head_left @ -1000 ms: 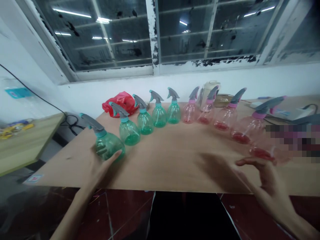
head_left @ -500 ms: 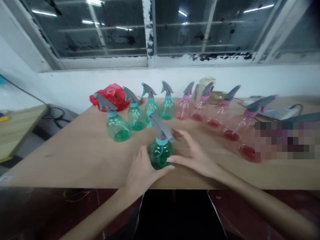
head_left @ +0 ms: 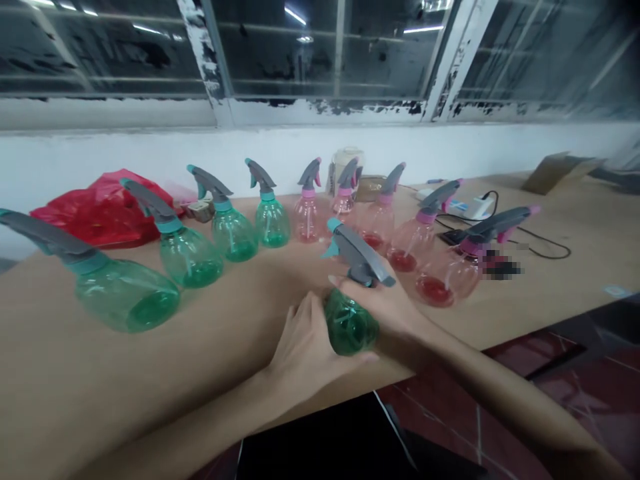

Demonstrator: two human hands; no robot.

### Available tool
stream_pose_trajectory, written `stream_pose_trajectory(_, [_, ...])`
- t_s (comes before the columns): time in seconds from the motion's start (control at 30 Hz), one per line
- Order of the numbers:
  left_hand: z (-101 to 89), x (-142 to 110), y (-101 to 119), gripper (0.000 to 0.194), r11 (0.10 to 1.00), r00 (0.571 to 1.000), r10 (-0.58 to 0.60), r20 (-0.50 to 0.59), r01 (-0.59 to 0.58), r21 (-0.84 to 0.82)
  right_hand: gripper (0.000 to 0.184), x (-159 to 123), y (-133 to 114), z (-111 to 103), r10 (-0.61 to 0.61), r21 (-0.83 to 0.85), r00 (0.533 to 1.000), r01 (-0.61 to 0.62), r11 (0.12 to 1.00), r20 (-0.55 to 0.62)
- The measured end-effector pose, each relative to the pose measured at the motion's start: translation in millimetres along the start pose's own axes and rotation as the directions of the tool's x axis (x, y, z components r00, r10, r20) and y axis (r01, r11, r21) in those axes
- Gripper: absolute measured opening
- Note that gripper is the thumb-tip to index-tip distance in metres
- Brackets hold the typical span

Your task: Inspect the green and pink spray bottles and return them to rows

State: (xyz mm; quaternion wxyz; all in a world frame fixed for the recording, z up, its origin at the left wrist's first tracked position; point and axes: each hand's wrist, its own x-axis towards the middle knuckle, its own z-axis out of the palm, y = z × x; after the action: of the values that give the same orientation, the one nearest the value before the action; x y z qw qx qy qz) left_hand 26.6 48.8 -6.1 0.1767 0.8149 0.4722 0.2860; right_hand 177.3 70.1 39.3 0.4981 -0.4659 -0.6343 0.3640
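Note:
A green spray bottle [head_left: 352, 328] with a grey trigger head stands near the table's front edge, tilted slightly in view. My left hand [head_left: 306, 343] cups its lower body from the left, the thumb along the near side. Around the neck, just under the trigger head, my right hand [head_left: 387, 301] is wrapped from the right; some of its fingers are hidden behind the bottle. To the left is a row of several more green spray bottles [head_left: 191, 259], each with a little green liquid. Several pink spray bottles [head_left: 411, 243] with red liquid form a row on the right.
A red plastic bag [head_left: 103, 212] lies at the back left of the wooden table [head_left: 215, 333]. Behind the pink bottles are a beige container [head_left: 345, 160], a white power strip [head_left: 473, 208] with a black cable, and a cardboard piece [head_left: 560, 172]. A windowed wall borders the back.
My view has turned to the right. My right hand has closed in from beside the green spray bottle to its neck, while my left hand stays against the body.

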Motion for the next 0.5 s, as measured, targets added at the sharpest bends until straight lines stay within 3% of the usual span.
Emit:
stream_pose_trajectory(0.1, [-9.6,0,-5,0.084,0.997,0.995,0.054,0.084,-0.049,-0.064,0.033,14,3,-12,0.104,0.077,0.991,-0.110,0.991,0.079])
stream_pose_trajectory(0.23, [-28.8,2,-26,0.045,0.983,0.984,0.092,0.152,-0.065,-0.174,0.035,41,11,-12,0.063,0.412,0.926,-0.226,0.883,0.372])
stream_pose_trajectory(0.3, [-37.8,6,-40,0.035,0.991,0.988,0.084,0.129,-0.069,-0.113,0.037,50,19,-4,0.020,0.531,0.860,-0.333,0.779,0.511])
stream_pose_trajectory(0.37, [-44.8,10,-55,0.036,0.987,0.977,0.158,0.143,-0.158,-0.011,0.040,55,28,5,0.014,0.576,0.797,-0.448,0.684,0.604])
stream_pose_trajectory(0.43, [-48.4,13,-69,0.034,0.973,0.971,0.190,0.142,-0.206,0.107,0.041,56,38,13,0.031,0.590,0.764,-0.522,0.615,0.644])
stream_pose_trajectory(0.5, [-48.4,15,-81,0.036,0.960,0.981,0.156,0.114,-0.178,0.214,0.042,55,46,16,0.069,0.595,0.751,-0.572,0.565,0.657])
